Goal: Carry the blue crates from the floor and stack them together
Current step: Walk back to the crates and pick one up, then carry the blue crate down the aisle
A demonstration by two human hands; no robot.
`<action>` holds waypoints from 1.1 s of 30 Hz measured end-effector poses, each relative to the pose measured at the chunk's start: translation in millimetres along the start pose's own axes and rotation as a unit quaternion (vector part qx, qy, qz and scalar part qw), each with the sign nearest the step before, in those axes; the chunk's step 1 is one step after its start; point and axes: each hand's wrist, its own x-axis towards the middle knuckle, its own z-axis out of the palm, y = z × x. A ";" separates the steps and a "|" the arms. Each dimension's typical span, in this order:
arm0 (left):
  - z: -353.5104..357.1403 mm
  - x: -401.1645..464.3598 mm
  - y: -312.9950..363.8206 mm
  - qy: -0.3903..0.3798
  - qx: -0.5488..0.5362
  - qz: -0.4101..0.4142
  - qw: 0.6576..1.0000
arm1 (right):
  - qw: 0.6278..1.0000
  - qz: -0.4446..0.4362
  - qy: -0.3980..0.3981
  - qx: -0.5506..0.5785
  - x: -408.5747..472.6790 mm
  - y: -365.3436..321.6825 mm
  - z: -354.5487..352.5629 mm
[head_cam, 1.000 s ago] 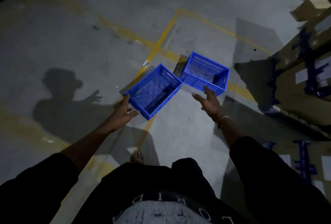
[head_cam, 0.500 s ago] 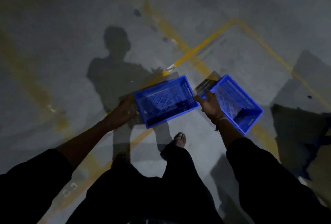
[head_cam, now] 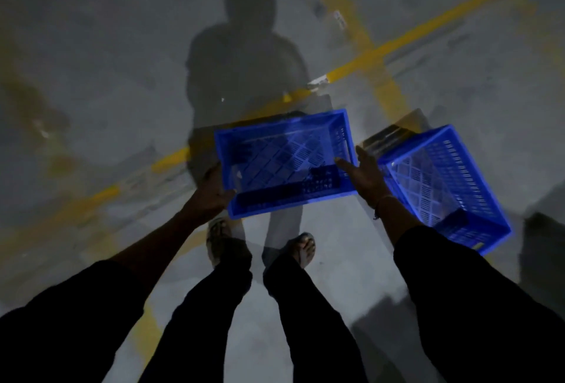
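Our left hand [head_cam: 211, 196] clamps the near blue latticed plastic crate [head_cam: 284, 162]; our right hand [head_cam: 365, 176] – fingers spread, empty – touches its other end, beside the second blue crate [head_cam: 443, 187]. Earlier, it gripped there.

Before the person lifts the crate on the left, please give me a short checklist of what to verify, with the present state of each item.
1. Left hand grips the left crate at its near-left corner: ok.
2. Right hand has a closed grip on that crate: not ok; fingers spread at its right end.
3. Left crate is empty: ok.
4. Right crate is apart from it: ok.
5. Feet are clear of the crates: ok.
6. Crate is off the floor: cannot tell.
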 end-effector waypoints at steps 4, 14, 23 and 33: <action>38.6 88.1 -84.8 0.028 0.025 -0.014 0.999 | 0.997 -0.010 0.000 -0.076 110.6 48.5 32.9; 95.3 200.3 -179.8 0.095 0.031 -0.082 0.992 | 0.979 -0.026 0.028 -0.201 258.8 111.6 67.3; 81.2 220.6 -196.6 0.111 0.066 -0.118 0.985 | 0.962 -0.041 0.035 -0.269 262.9 108.0 51.0; -39.8 158.0 -38.4 0.138 0.252 -0.058 0.956 | 0.970 -0.067 0.084 -0.216 127.3 49.1 -32.4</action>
